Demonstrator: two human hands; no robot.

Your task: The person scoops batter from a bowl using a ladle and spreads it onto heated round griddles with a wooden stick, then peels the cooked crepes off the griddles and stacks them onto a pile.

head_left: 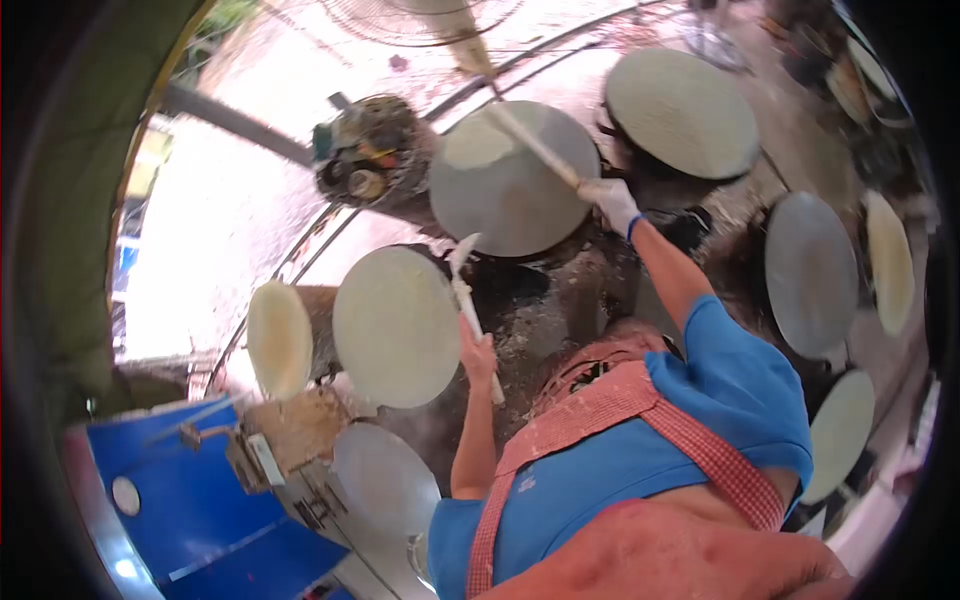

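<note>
The right hand [608, 200] hides one end of the stick [538, 148].

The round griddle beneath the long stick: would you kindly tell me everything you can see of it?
The round griddle is a flat, grey, metal-looking disc, lying face up ahead of the person. A pale layer, apparently batter, covers part of its upper left in the view; the rest looks bare, faintly brownish near the middle. The long stick, held in the right hand, crosses its upper right; contact between them is unclear.
</note>
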